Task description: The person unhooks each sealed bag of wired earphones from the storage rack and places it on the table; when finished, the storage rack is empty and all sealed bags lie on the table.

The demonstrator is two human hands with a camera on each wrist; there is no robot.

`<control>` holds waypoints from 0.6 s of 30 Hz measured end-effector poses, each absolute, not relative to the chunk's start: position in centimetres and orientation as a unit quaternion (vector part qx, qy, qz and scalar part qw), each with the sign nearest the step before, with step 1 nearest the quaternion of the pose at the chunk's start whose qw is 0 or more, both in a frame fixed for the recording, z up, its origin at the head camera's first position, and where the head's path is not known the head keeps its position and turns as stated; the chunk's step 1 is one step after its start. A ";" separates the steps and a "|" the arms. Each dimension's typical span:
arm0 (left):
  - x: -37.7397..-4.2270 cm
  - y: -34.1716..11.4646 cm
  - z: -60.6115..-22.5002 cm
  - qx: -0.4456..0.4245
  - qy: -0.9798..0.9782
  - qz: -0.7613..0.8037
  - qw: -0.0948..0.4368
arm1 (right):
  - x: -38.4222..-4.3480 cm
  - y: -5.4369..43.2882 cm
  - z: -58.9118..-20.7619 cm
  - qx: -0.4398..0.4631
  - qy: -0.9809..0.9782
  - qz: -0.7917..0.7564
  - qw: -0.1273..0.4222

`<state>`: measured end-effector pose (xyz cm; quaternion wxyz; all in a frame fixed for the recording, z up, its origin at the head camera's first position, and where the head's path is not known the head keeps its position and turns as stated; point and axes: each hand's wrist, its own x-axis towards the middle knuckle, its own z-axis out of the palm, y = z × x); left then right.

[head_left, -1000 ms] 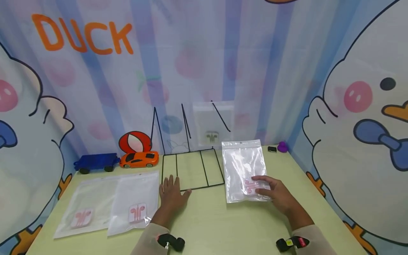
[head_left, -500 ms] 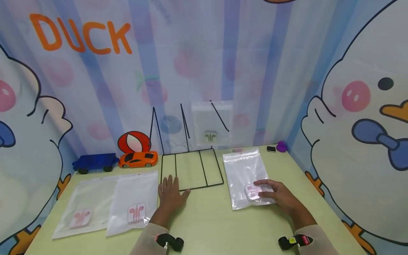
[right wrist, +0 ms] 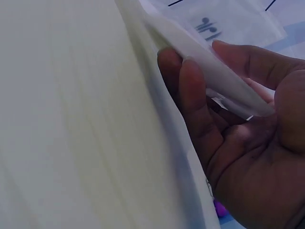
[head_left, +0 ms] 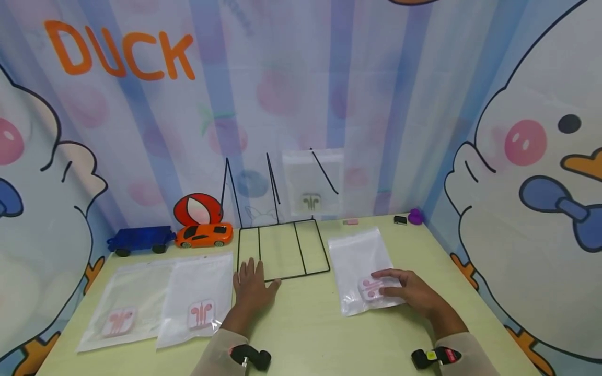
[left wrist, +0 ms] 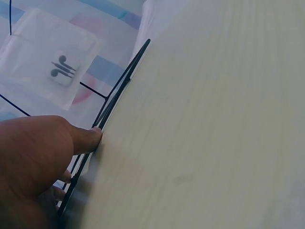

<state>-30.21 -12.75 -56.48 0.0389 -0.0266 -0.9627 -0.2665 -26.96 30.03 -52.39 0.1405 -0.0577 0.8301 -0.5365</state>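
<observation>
My right hand [head_left: 414,292] grips the lower right part of a clear zip bag [head_left: 359,250] holding a pink-printed earphone case [head_left: 371,288]. In the right wrist view, the thumb lies on one face of the bag [right wrist: 190,40] and curled fingers lie behind the other. My left hand [head_left: 254,290] rests with spread, fairly straight fingers at the front left of a black wire rack [head_left: 304,250]. Its thumb touches the rack's front wire in the left wrist view. A zip bag with dark earphones [head_left: 311,180] hangs on the rack's right prong.
Two more zip bags, one left [head_left: 134,297] and one overlapping it [head_left: 197,282], lie on the table at left. Behind them stand a blue toy trailer [head_left: 142,239] and an orange toy car [head_left: 205,235]. A pink block [head_left: 350,222], small black item [head_left: 400,220] and purple toy [head_left: 416,216] sit at back right.
The bag in my right hand has tipped down and come nearer the front, with its top edge lower. The pink block behind it now shows. My left hand has stayed on the rack.
</observation>
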 end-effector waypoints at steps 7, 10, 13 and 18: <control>-30.3 -12.7 -56.3 -0.024 -0.963 -0.266 0.033 | -26.6 30.3 -52.0 -0.088 0.864 -0.470 0.159; -30.3 -12.7 -56.3 -0.023 -0.963 -0.266 0.032 | -26.6 30.3 -51.9 -0.098 0.873 -0.447 0.168; -30.3 -12.7 -56.3 -0.022 -0.963 -0.267 0.030 | -26.5 30.3 -51.9 -0.114 0.877 -0.437 0.165; -30.2 -12.7 -56.3 -0.024 -0.963 -0.266 0.031 | -26.6 30.1 -52.3 -0.139 0.884 -0.420 0.154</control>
